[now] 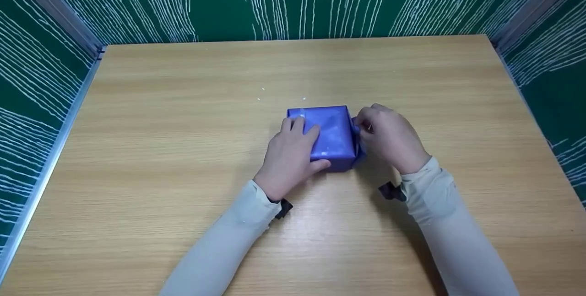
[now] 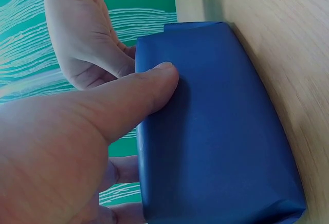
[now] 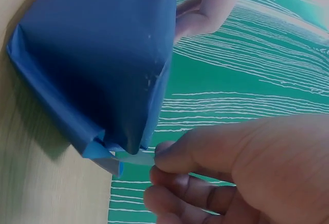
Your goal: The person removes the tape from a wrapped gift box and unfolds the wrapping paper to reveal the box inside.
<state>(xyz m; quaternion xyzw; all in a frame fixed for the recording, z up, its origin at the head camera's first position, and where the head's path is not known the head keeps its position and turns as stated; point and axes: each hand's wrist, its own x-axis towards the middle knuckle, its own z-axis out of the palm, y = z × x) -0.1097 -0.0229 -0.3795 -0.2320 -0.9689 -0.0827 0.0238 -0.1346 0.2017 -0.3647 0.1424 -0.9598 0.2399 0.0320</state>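
Note:
A box wrapped in shiny blue paper [image 1: 332,131] sits on the table between both hands. My left hand [image 1: 288,154] rests on its left part, fingers spread over the top and the thumb [image 2: 149,88] lying against the near side. At the box's right end, my right hand [image 1: 391,136] pinches a small strip of clear tape [image 3: 136,158] between thumb and forefinger. That strip reaches to the folded paper flap [image 3: 103,154], which sticks out from the box end. In the right wrist view, the end's side folds are tucked inward, leaving a dark hollow.
The wood-grain table [image 1: 160,126] spreads out around the box. A few tiny white scraps [image 1: 304,99] lie behind it. Green walls with white streaks [image 1: 219,3] stand at the back and both sides. Each wrist carries a black strap mount [image 1: 393,191].

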